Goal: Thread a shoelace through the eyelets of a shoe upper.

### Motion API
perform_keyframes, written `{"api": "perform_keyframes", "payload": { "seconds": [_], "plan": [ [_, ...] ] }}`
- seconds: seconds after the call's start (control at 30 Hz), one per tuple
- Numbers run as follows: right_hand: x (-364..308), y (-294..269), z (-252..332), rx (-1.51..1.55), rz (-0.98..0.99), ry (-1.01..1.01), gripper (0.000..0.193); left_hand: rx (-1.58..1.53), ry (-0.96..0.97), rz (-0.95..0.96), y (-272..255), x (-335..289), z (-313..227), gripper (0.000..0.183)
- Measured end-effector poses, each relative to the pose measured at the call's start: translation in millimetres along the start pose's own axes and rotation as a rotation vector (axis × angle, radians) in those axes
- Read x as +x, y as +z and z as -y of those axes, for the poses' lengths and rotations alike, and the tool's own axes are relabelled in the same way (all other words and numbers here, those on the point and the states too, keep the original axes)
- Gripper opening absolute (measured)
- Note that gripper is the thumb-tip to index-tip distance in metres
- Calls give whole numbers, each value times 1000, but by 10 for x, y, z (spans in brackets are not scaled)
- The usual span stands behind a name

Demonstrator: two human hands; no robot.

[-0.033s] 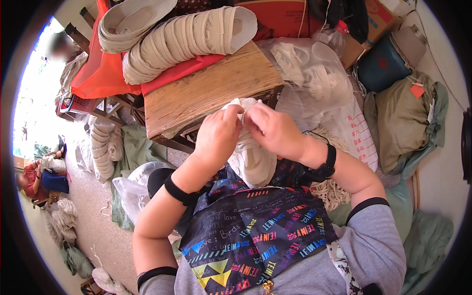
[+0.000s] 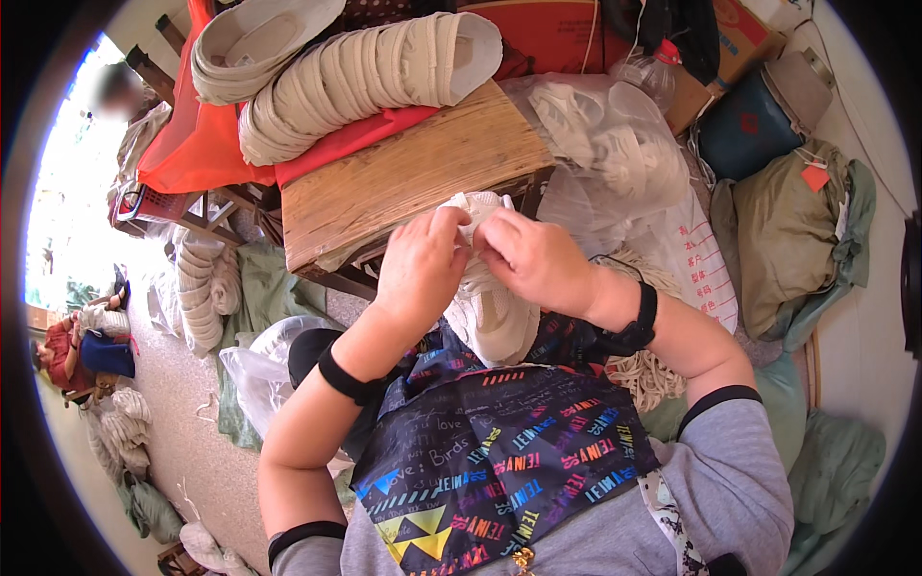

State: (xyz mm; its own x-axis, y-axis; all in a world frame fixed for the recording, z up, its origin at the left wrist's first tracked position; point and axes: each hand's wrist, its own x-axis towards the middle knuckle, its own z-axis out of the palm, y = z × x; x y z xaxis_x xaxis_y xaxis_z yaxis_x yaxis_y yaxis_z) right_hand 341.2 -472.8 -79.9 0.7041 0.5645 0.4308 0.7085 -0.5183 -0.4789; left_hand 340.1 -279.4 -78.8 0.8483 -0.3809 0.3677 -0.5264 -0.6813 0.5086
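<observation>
A cream-white shoe (image 2: pixel 495 322) lies lengthwise between my lap and the near edge of the wooden table, its far end (image 2: pixel 477 202) close to the table's edge. Over its middle, my left hand (image 2: pixel 423 257) has bent fingers pinched together at the left side of the opening. My right hand (image 2: pixel 535 257) meets it from the right, thumb and fingertips also pinched. Whatever thin thing the fingertips hold is hidden by the fingers. A patterned dark apron (image 2: pixel 499 442) covers my lap below the shoe.
On the wooden table (image 2: pixel 413 173), a long row of nested cream shoe uppers (image 2: pixel 355 86) lies on red cloth. Clear bags of pale shoes (image 2: pixel 624 154) stand to the right, near a bundle of cream cords (image 2: pixel 648 379). A blue bucket (image 2: pixel 749 134) and green sacks (image 2: pixel 788 230) line the right side.
My hands have drawn slightly nearer to me, and the far end of the shoe shows more. The fingers remain pinched.
</observation>
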Motion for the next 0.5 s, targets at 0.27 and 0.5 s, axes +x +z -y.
{"api": "perform_keyframes", "payload": {
  "seconds": [0.27,0.5],
  "plan": [
    [-38,111,-60,-191,-38,143,25,88,-82,-49,-39,-89,5,12],
    [-68,205,-30,94,-114,286,34,40,-148,-91,166,-56,-13,12]
  ]
}}
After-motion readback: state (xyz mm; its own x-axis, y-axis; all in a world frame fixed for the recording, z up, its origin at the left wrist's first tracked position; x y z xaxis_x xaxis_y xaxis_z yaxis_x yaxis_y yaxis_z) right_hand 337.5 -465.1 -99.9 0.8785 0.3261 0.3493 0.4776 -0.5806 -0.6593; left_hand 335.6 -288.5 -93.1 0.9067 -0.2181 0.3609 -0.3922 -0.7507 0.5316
